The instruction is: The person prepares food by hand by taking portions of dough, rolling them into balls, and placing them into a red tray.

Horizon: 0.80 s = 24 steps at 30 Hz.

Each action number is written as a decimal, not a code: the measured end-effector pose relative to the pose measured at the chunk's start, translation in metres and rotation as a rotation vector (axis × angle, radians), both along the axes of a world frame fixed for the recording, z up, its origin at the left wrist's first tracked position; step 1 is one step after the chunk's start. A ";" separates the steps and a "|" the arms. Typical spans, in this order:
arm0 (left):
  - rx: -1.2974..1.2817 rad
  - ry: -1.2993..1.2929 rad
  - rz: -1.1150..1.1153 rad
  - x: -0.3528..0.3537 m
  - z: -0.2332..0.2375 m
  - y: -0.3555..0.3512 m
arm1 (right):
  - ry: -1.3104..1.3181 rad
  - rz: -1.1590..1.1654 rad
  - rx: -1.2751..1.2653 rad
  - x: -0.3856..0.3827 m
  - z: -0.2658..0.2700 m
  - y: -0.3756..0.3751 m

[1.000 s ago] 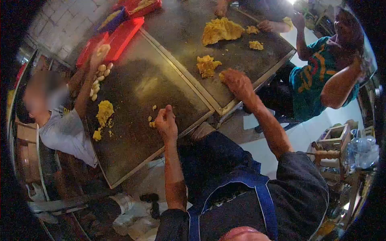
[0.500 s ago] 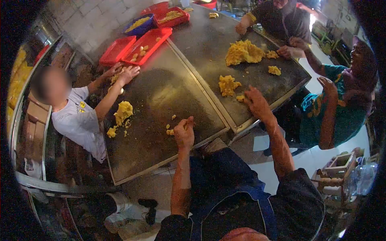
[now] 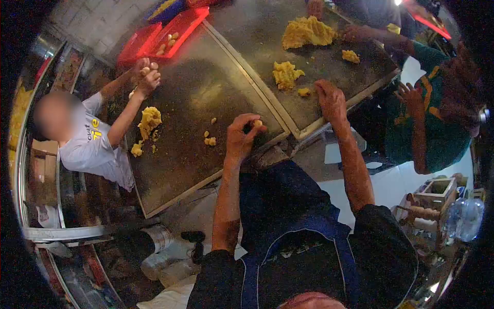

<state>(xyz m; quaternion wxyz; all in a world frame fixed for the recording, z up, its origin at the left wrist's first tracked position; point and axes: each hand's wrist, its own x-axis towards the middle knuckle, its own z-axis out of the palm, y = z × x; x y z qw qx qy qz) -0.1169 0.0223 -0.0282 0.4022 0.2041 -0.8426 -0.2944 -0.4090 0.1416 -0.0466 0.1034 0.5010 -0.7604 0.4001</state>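
1. Dough piece [image 3: 256, 123]: a small yellow lump, pinched at the tips of the left hand [image 3: 239, 136]. Its fingers [image 3: 246, 119] are curled tight around it at the near edge of the steel surface [image 3: 206, 98]. The lump looks roundish, and it is too small and too covered to tell a long axis or which way it points.
2. The right hand [image 3: 332, 100] lies palm down on the surface with its fingers spread loose and holding nothing. It is just beside a small dough lump [image 3: 303, 91], with a dough mound [image 3: 285, 73] farther out.
3. Half a second ago the left hand was a raised fist next to the dough crumbs [image 3: 210, 140]. Now it sits nearer the surface's edge, apart from them, with the piece showing at its fingertips.
4. The co-worker's hands [image 3: 146, 74] were spread towards the red trays [image 3: 175, 31] then. They are now pressed together above a dough pile [image 3: 149, 119].
5. The large dough heap [image 3: 307, 31] lies at the far side, and the hands working there are cut off by the frame's top edge.
6. Most of the pinched piece is hidden by the left thumb and fingers. The right palm covers whatever is under it.
7. A plastic bottle [image 3: 465, 216] at the right edge is warped by the lens.
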 end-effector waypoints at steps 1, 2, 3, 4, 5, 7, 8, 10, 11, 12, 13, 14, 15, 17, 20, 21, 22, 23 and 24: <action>0.045 0.032 0.003 -0.001 0.003 0.000 | 0.015 -0.020 -0.030 0.001 -0.001 0.000; 0.047 0.024 0.005 -0.003 0.008 0.004 | 0.023 -0.034 -0.059 0.000 -0.002 0.001; 0.088 -0.074 0.072 -0.003 0.011 0.005 | 0.019 -0.035 -0.058 -0.001 -0.002 0.001; 0.129 -0.176 0.140 -0.003 0.016 0.006 | 0.033 -0.037 -0.047 -0.001 0.001 0.001; 0.133 -0.183 0.136 -0.003 0.020 0.007 | 0.046 -0.042 -0.034 0.000 0.002 0.002; 0.344 -0.154 0.039 -0.004 0.026 0.005 | 0.028 -0.034 -0.059 -0.003 -0.004 0.000; 0.350 -0.158 0.032 -0.003 0.025 0.003 | 0.016 -0.020 -0.091 -0.005 -0.006 0.001; 0.644 -0.087 -0.089 0.001 0.024 0.000 | -0.012 -0.044 -0.032 -0.004 -0.002 0.003; 0.645 -0.093 -0.089 0.002 0.025 -0.003 | -0.043 -0.061 0.025 -0.003 0.002 0.002; 0.502 -0.155 -0.117 0.001 0.025 -0.007 | -0.049 -0.061 0.027 -0.003 0.003 0.002; 0.359 -0.213 -0.143 0.001 0.026 -0.009 | -0.042 -0.054 0.019 -0.002 0.004 0.002; 0.362 -0.215 -0.140 -0.004 0.038 -0.010 | -0.034 -0.045 0.011 -0.002 0.004 0.002; 0.328 -0.346 -0.054 -0.011 0.051 -0.013 | -0.035 -0.041 0.014 -0.002 0.004 0.001; 0.290 -0.475 0.032 -0.028 0.043 -0.025 | 0.002 -0.022 -0.037 -0.005 0.003 -0.001; -0.198 -0.299 0.352 -0.056 -0.017 -0.029 | 0.043 -0.029 -0.095 -0.008 -0.007 -0.004; -0.162 -0.320 0.401 -0.056 -0.021 -0.026 | 0.039 -0.022 -0.090 -0.007 -0.009 -0.003; -0.131 -0.336 0.448 -0.057 -0.022 -0.026 | 0.048 -0.019 -0.088 -0.007 -0.006 -0.002; -0.131 -0.337 0.449 -0.052 -0.007 -0.019 | 0.056 -0.018 -0.085 -0.007 -0.005 -0.001; 0.218 -0.111 0.284 -0.041 0.007 -0.008 | 0.052 -0.018 -0.082 -0.007 -0.006 -0.001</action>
